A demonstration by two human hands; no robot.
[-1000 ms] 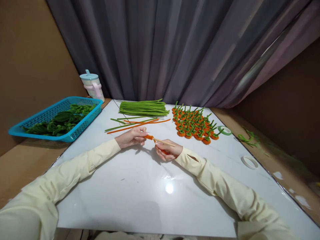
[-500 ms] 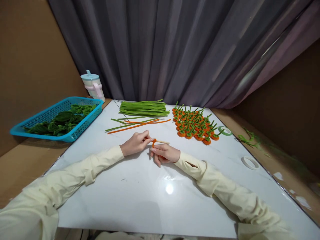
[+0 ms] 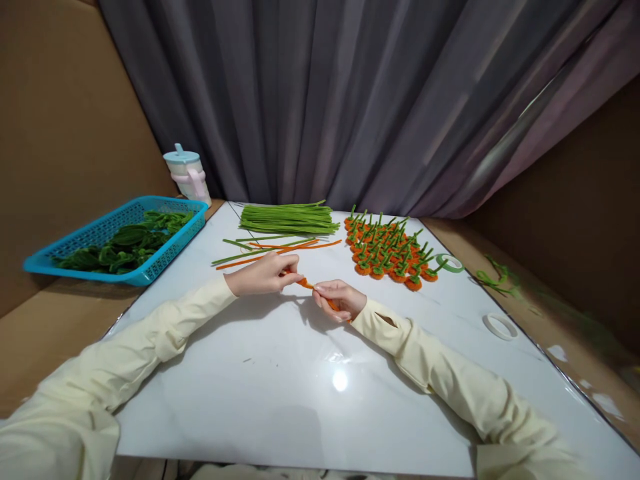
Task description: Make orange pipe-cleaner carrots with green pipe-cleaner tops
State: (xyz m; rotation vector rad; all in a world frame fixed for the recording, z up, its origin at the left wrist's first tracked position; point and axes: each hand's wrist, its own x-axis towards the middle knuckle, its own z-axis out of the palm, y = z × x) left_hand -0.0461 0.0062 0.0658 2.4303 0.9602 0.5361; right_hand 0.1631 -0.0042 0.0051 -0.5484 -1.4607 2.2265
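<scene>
An orange pipe cleaner [image 3: 306,284] stretches across the short gap between my two hands, above the middle of the white table. My left hand [image 3: 263,274] has its fingertips closed on the left part of it, where the orange looks thicker. Pinched in my right hand [image 3: 341,299] is the other part, and some orange shows below the fingers. The pale stick seen earlier cannot be made out. Behind my left hand lie loose orange pipe cleaners [image 3: 325,244] and green pipe cleaners [image 3: 233,257].
A bundle of green pipe cleaners [image 3: 287,219] lies at the back. Several orange pieces with green stems [image 3: 413,283] stand to its right, near green tape [image 3: 450,264] and a white roll [image 3: 501,327]. Leafy pieces fill a blue basket [image 3: 145,274] at left, by a cup [image 3: 190,177].
My hands have moved apart, left hand leftward and right hand slightly rightward. The orange loop between them is now drawn out, and the pale stick has gone from sight.
</scene>
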